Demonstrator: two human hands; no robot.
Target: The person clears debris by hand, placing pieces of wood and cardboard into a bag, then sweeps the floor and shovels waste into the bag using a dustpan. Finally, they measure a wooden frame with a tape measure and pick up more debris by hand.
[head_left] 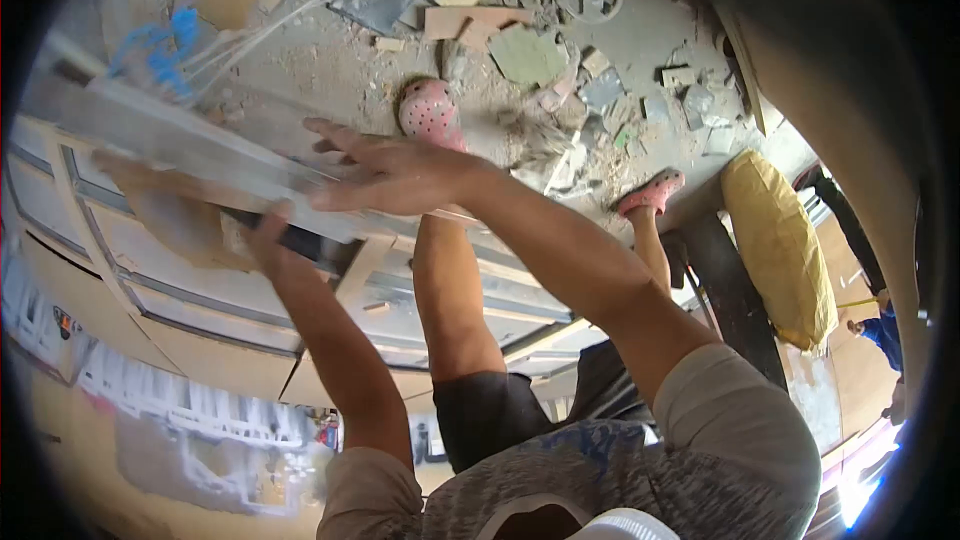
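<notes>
My right hand (405,175) is stretched out over a pale, partly see-through long strip or sheet (215,145), smeared by motion. Its fingers are spread apart and I see nothing gripped in them. Lower and to the left, my left hand (268,242) is raised beside a brown flat piece (180,215), blurred as well. Its fingers are too smeared to show whether they hold anything. Beneath both hands lies a slatted frame (210,310) of pale wooden bars with dark edges.
Broken boards, offcuts (530,55) and dust cover the floor. My feet wear pink clogs (432,112). A blue tangle (160,50) lies at upper left. A full yellow sack (775,245) stands at right, near a dark board (735,290). Another person's blue sleeve (882,335) shows at far right.
</notes>
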